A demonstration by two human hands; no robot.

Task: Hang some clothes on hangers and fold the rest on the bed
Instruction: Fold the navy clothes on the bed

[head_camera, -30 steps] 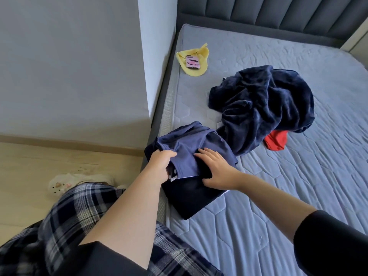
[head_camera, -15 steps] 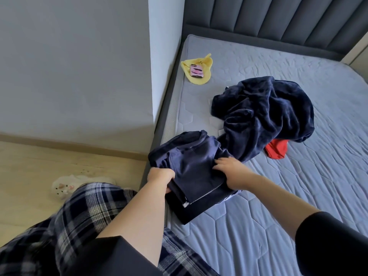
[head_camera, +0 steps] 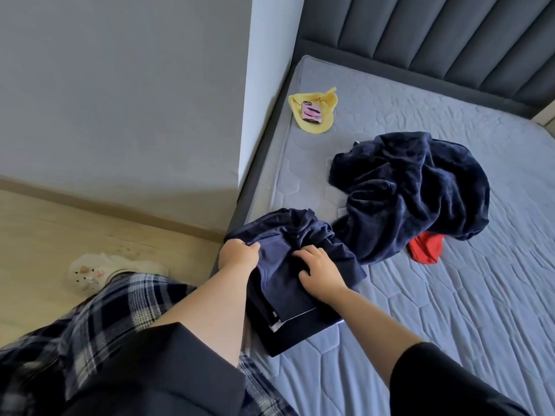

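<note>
A navy blue garment (head_camera: 285, 283) lies partly folded at the near left corner of the grey mattress (head_camera: 450, 310). My left hand (head_camera: 237, 256) grips its left edge. My right hand (head_camera: 321, 268) presses down on its middle with the fingers curled into the cloth. Just beyond lies a crumpled dark navy fleece garment (head_camera: 414, 190). A red garment (head_camera: 426, 247) pokes out from under the fleece's right side. No hangers are in view.
A yellow cloth (head_camera: 326, 115) with a pink phone (head_camera: 312, 112) on it lies near the headboard (head_camera: 435, 43). A grey wall corner (head_camera: 246, 115) stands left of the bed. A white slipper (head_camera: 90, 271) is on the wooden floor by my plaid-trousered leg.
My right hand slid from the garment's right edge back onto its middle. My left hand shifted up along the left edge, and the cloth bunched between them.
</note>
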